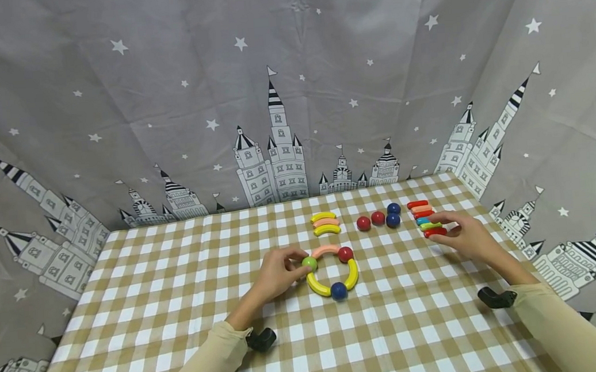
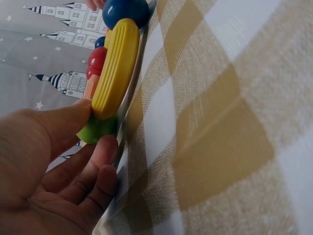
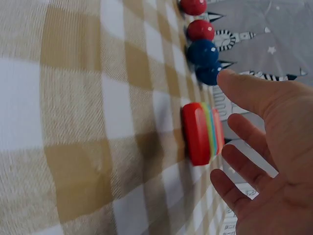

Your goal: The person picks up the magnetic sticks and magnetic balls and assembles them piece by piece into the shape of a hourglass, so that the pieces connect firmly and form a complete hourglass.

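A ring of curved sticks and balls lies on the checked cloth. It joins a yellow curved stick (image 2: 116, 68), another yellow stick (image 1: 352, 274), a peach stick (image 1: 325, 249), a red ball (image 1: 345, 254), a blue ball (image 1: 339, 291) and a green ball (image 1: 310, 264). My left hand (image 1: 278, 274) pinches the green ball between thumb and fingers at the ring's left side. Over a row of coloured sticks at the right, my right hand (image 1: 465, 238) hovers with thumb and fingers spread apart. The nearest red stick (image 3: 195, 133) sits in front of its fingers, not gripped.
Two yellow sticks (image 1: 327, 229) with a peach stick (image 1: 326, 222) between them lie behind the ring. To their right are two loose red balls (image 1: 363, 223) and two blue balls (image 1: 392, 220). A grey castle-print curtain (image 1: 167, 103) hangs behind the table.
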Motion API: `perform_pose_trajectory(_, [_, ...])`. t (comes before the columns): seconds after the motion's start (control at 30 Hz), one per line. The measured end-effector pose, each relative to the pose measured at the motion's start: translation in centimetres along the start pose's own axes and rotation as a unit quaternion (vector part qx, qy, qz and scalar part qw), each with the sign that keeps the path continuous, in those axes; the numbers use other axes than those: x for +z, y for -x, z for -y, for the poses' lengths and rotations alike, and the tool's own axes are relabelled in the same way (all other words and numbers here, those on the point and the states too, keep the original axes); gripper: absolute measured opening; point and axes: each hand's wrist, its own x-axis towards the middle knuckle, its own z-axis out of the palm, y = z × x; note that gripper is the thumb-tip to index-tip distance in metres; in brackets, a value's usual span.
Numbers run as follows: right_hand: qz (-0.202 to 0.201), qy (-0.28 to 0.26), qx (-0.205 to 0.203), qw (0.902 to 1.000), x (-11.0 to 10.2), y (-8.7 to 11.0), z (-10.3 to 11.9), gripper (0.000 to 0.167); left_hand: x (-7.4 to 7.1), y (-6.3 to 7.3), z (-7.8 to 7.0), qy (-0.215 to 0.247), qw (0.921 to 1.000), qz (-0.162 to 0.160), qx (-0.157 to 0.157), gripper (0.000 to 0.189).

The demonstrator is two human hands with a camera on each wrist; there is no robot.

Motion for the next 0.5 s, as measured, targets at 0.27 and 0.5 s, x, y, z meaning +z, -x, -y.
perform_pose_trajectory(0.27, [0.003, -0.011, 0.008, 0.9999, 0.6, -0.1, -1.3, 0.045, 0.0, -0.1, 0.0, 0.006, 1.0000, 0.003, 0.004, 0.022])
perform_pose_trajectory(0.5, [-0.012, -0.012, -0.020, 0.9997, 1.4, -0.2, -2.1, 0.036, 0.0, -0.1, 0.2, 0.009, 0.9999, 0.003, 0.008, 0.021])
